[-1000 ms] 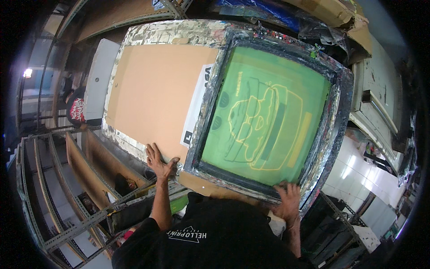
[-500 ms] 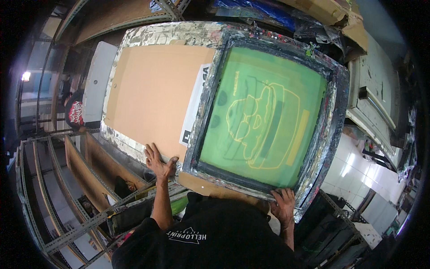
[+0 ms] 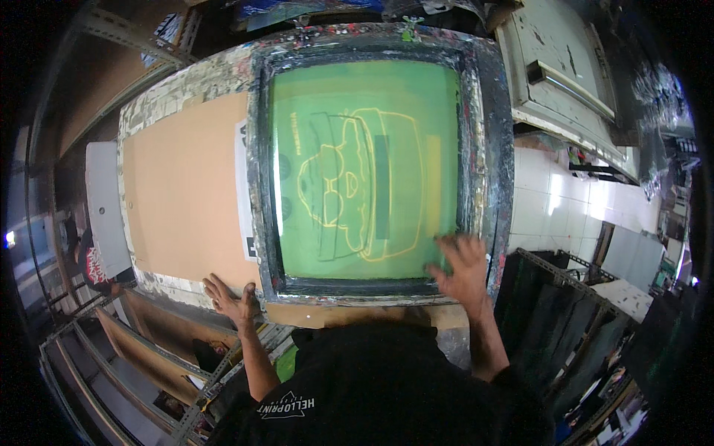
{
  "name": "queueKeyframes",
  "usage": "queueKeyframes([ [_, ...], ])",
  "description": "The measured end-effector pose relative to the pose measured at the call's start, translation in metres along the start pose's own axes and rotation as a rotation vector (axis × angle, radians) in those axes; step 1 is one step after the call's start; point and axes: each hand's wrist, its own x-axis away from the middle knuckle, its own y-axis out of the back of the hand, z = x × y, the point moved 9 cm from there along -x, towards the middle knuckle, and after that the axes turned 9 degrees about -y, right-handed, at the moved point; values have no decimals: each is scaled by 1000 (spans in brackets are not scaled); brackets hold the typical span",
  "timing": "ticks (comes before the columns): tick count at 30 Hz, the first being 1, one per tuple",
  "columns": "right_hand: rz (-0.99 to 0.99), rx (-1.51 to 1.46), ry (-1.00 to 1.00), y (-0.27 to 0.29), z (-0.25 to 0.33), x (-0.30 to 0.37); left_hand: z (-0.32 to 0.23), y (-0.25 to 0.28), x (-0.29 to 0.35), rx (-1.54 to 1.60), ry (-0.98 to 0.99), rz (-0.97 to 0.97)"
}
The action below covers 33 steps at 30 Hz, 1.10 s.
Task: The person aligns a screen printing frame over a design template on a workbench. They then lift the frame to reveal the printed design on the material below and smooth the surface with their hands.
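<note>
A green printing screen (image 3: 349,85) with a yellow line drawing lies in a dark, paint-crusted frame (image 3: 264,178) before me. Over its lower right corner is my right hand (image 3: 465,269), fingers spread and a little blurred; whether it touches the mesh I cannot tell. To the left lies a flat brown cardboard sheet (image 3: 186,186), with a white printed strip (image 3: 245,193) showing between it and the frame. My left hand (image 3: 232,299) rests at the near edge of the cardboard, fingers apart and holding nothing.
A paint-stained worktable (image 3: 171,89) carries both. Metal shelving with wooden boards (image 3: 141,334) stands at lower left, a pale cabinet (image 3: 554,67) at upper right, and a dark rack (image 3: 535,297) at lower right. Someone in a dark printed top (image 3: 91,264) is at far left.
My right hand has moved from the frame's near edge up over its lower right corner. The left hand stays by the cardboard's edge. The whole view has turned and shifted.
</note>
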Motion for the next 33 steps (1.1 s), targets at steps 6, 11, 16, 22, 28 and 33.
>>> queueKeyframes([
  [6,-257,201,-52,32,-7,-117,5,2,-1,11,7,17],
  [11,-40,415,-110,6,-20,-157,3,1,-4,8,-7,24],
  [16,-14,414,-125,1,-24,-160,0,3,-1,-2,-24,14],
  [22,-17,393,-130,1,-26,-159,2,2,-2,-16,-43,14],
  [28,-36,373,-120,3,-26,-159,5,1,-1,-22,-51,10],
  [33,-65,336,-106,3,-28,-157,-6,4,0,-1,-57,8],
])
